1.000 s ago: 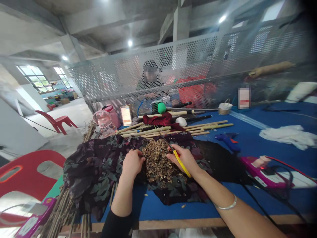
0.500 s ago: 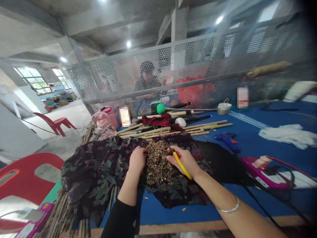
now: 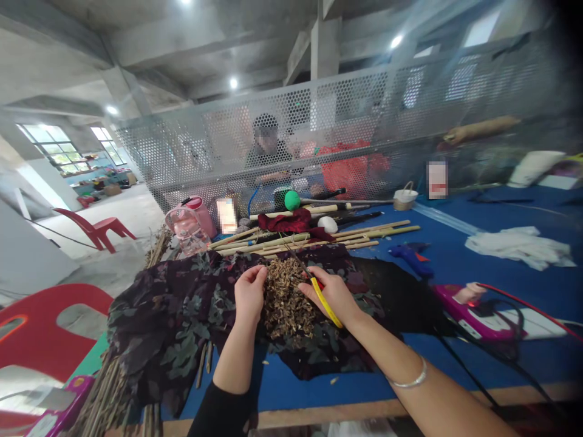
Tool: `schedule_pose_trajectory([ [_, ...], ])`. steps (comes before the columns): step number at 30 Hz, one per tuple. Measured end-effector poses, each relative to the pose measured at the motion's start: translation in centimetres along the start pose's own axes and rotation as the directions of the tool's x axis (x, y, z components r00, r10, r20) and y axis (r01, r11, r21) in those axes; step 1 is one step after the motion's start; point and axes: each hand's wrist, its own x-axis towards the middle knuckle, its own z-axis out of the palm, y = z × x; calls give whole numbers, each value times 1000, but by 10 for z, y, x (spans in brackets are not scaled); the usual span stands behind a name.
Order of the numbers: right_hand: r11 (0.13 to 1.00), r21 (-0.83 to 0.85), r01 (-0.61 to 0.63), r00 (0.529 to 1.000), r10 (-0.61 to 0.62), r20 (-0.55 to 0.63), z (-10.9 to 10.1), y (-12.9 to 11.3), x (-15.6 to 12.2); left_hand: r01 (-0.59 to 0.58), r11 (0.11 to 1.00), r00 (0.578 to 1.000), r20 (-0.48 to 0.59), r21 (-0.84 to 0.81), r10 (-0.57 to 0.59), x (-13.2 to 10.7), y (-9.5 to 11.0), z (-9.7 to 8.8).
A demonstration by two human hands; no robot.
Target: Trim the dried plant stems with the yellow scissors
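Note:
A heap of brown, dried plant bits lies on a dark cloth patterned with grey-green leaves, on the blue table. My right hand, at the heap's right side, grips a pair of scissors with yellow and red handles. Their thin dark blades point up and left over the heap's far edge. On the left side of the heap, my left hand is closed, thumb and fingertips pinched together. Whatever may be between those fingertips is too small to make out.
Bamboo sticks, a green ball and a pink bag lie behind the cloth. Rightward are a blue glue gun, white gloves and a purple power strip. A person sits beyond the perforated screen.
My left hand has lifted slightly and drawn back from the heap's left edge, with its fingertips pinched. The right hand still holds the scissors beside the heap. The view has shifted a little.

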Motion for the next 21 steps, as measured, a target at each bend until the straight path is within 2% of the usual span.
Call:
schedule_pose_trajectory([
  [4,998,-66,3,999,-6,-41,2,0,-1,138,936,989,94,-323,-113,-8,4,10],
  [9,986,-144,88,995,-92,-26,0,-8,-2,313,754,949,221,-577,-225,-15,9,15],
  [11,977,-174,123,992,-126,-4,1,-13,-3,345,711,938,255,-612,-235,-19,9,17],
  [13,972,-198,127,992,-126,18,2,-15,-3,357,704,932,286,-613,-223,-22,7,19],
  [21,985,-144,98,995,-92,48,8,-12,-5,360,785,905,394,-505,-161,-29,7,24],
])
